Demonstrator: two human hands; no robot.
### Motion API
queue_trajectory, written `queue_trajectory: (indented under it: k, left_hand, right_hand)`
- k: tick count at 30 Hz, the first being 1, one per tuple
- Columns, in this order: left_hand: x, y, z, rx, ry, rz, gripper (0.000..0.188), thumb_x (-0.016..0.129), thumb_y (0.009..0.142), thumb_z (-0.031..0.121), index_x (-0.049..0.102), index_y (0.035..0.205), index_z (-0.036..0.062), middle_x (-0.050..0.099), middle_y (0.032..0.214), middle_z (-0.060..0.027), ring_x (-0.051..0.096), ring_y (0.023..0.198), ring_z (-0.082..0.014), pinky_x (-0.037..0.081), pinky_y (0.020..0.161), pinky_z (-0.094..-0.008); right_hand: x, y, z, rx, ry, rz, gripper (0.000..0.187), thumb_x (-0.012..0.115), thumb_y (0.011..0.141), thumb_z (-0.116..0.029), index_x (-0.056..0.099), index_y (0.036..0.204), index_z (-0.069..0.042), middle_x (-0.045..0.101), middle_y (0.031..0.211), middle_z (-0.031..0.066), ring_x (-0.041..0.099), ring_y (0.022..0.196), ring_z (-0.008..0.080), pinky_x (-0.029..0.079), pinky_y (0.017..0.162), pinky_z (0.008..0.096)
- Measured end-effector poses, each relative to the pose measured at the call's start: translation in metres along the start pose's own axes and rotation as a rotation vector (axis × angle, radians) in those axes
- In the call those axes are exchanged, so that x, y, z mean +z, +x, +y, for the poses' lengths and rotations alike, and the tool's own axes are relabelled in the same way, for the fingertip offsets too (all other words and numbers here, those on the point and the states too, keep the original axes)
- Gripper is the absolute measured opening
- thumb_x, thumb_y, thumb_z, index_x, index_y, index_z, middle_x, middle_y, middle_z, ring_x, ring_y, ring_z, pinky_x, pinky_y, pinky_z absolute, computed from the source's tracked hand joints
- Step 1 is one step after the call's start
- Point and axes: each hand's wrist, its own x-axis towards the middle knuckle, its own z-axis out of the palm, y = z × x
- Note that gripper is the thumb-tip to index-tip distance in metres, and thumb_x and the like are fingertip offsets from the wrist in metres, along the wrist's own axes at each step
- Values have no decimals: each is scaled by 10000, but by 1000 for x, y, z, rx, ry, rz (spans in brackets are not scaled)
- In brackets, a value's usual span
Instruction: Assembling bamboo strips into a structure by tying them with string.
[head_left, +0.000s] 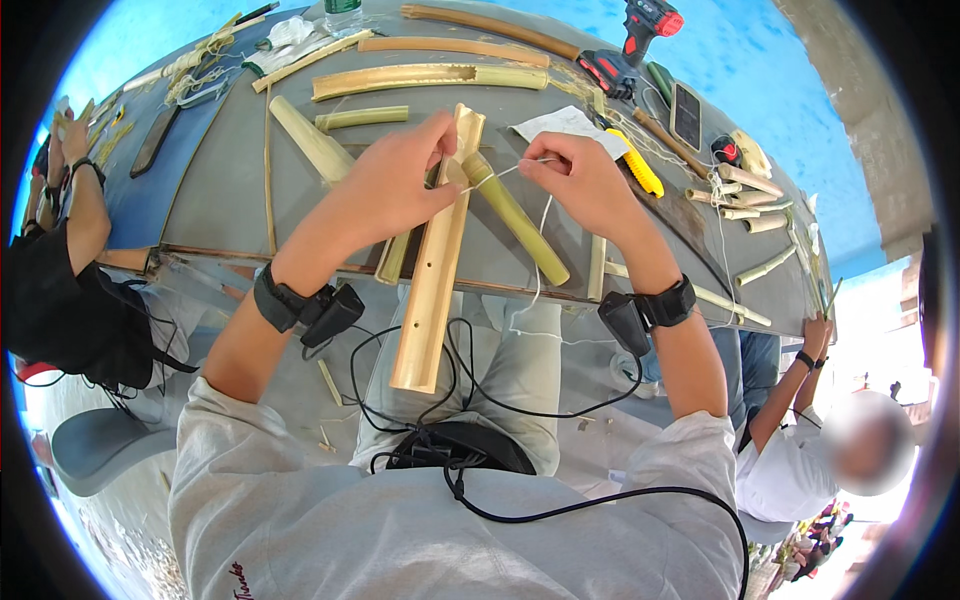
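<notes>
A long split bamboo piece (pixel 432 290) with small holes slants from the tabletop over its near edge, toward my lap. My left hand (pixel 395 180) is closed beside its upper part, thumb and fingers pinching near the end of a white string (pixel 508 171). My right hand (pixel 578 180) pinches the same string between thumb and fingertips, and a loose tail hangs below it. Between my hands the string crosses the upper end of a green bamboo tube (pixel 522 225). Another bamboo piece (pixel 393 258) lies partly hidden under my left wrist and the split piece.
Bamboo lengths, including a notched tube (pixel 430 82), lie across the far table (pixel 225 200). To the right are a yellow utility knife (pixel 642 170), a cordless drill (pixel 645 35), a phone (pixel 686 115) and short bamboo tubes (pixel 750 195). Black cables (pixel 560 412) hang over my lap. People work at both sides.
</notes>
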Motion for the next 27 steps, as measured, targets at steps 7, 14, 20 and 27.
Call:
queue_trajectory:
  k: [7,14,20,27]
  left_hand:
    - [0,21,-9,267,213,-86,441,637,910,151,585,1347,160,521,953,-109,541,910,-286,448,846,-411]
    - [-2,45,-6,274,254,-304,347,629,922,160,611,1267,132,553,1006,-107,552,988,-312,438,894,-424]
    - [-21,42,-11,230,106,-306,254,666,907,156,616,1148,96,504,918,-59,494,871,-228,420,820,-354]
    - [-30,32,-26,42,-126,-331,264,688,916,151,625,1168,103,313,779,30,353,742,-96,340,700,-256]
  right_hand:
    - [5,4,16,-75,6,-11,187,671,914,-194,656,930,-9,557,735,8,456,686,102,403,650,281]
    - [4,0,22,-117,49,-58,202,658,891,-204,681,937,-8,644,756,97,570,710,187,469,690,332]
    - [-2,-19,26,-66,23,-111,201,619,921,-168,703,1003,-5,658,784,82,571,721,156,470,698,306]
    - [-20,-54,17,44,172,-368,199,622,949,-123,740,1056,-3,656,798,47,532,739,83,425,662,251]
